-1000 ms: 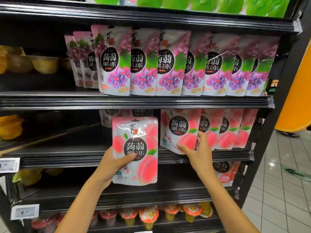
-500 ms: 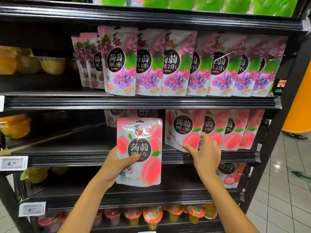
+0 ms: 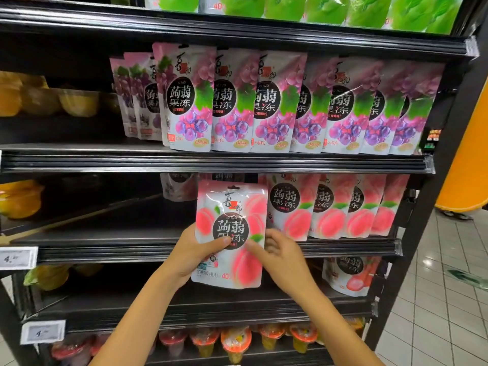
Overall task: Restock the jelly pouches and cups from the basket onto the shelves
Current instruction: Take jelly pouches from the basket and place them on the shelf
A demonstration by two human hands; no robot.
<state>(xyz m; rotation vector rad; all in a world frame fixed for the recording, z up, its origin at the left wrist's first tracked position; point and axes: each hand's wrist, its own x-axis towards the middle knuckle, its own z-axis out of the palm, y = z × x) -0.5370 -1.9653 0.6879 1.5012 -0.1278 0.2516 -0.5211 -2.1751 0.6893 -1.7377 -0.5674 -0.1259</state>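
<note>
**Peach pouch at the shelf lip, not yet placed**

Both hands are on one peach pouch (image 3: 229, 233). The left hand (image 3: 195, 249) grips its left edge, thumb laid across the front. The right hand (image 3: 280, 257) pinches the lower right edge, thumb on the front and fingers curled at the side. The pouch is upright and face out, in front of the middle shelf (image 3: 105, 241). Its lower half hangs below the shelf lip, so it is not resting on anything.

Done, as far as shows:
- the grape pouches (image 3: 264, 101) one shelf up stand in a full overlapping row
- the green pouches (image 3: 317, 9) fill the top shelf
- the shelved peach pouches (image 3: 330, 207) fill the right part of the middle shelf
- jelly cups (image 3: 235, 342) line the bottom shelf

Left to do, in my judgement:
- The held pouch sits just left of the peach row. It needs to be lifted over the lip and stood beside that row.
- The middle shelf is bare for a long stretch to the left, apart from orange cups (image 3: 21, 199) at the far end, so it has room for more.
- The shelf below shows only a red-fruit pouch (image 3: 348, 276) at the right, so it looks thin too.

The basket is out of view — I cannot tell how much stock remains. Overall the job looks partway through.
</note>
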